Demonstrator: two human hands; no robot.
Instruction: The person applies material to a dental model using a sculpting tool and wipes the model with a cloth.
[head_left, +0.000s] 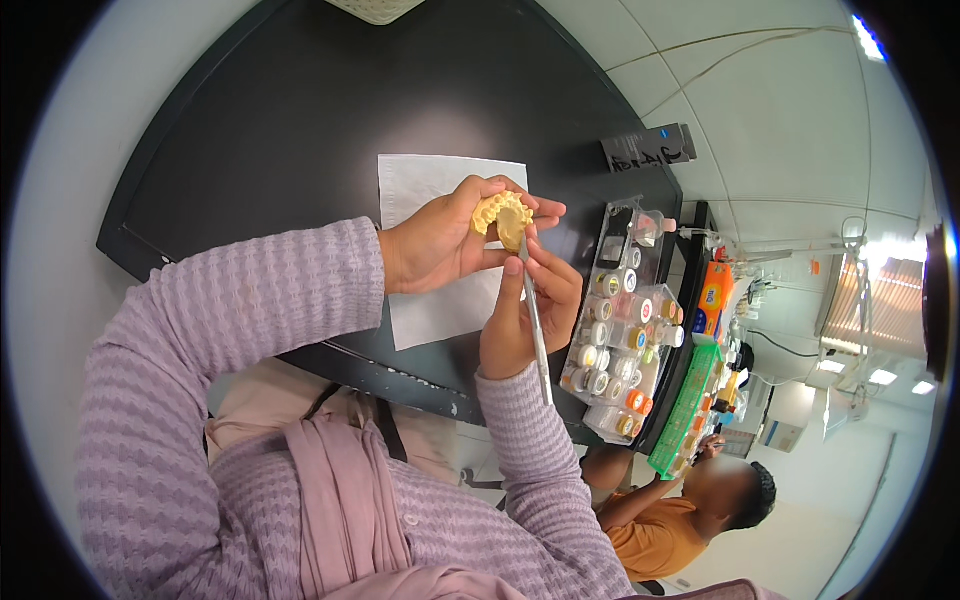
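Observation:
A yellow dental cast point(488, 213), a horseshoe-shaped arch of teeth, is gripped in my left hand point(437, 242), its fingers around the back and sides. My right hand point(525, 325) is closed on a slim metal dental instrument point(541, 348), pinched between thumb and fingers. The instrument's upper end meets the inner, greyish-tan part of the cast, though the fingers partly hide the exact contact. Its other end points down towards my right sleeve. Both hands are over a white sheet of paper point(440, 318) on the black table point(330, 95).
To the right stands a clear organizer with several small lidded jars point(625, 340). Beyond are a dark box point(648, 150), an orange package point(712, 298) and a green basket point(690, 412). A co-worker in an orange shirt point(650, 545) sits at the lower right. A pale basket point(375, 8) touches the top edge.

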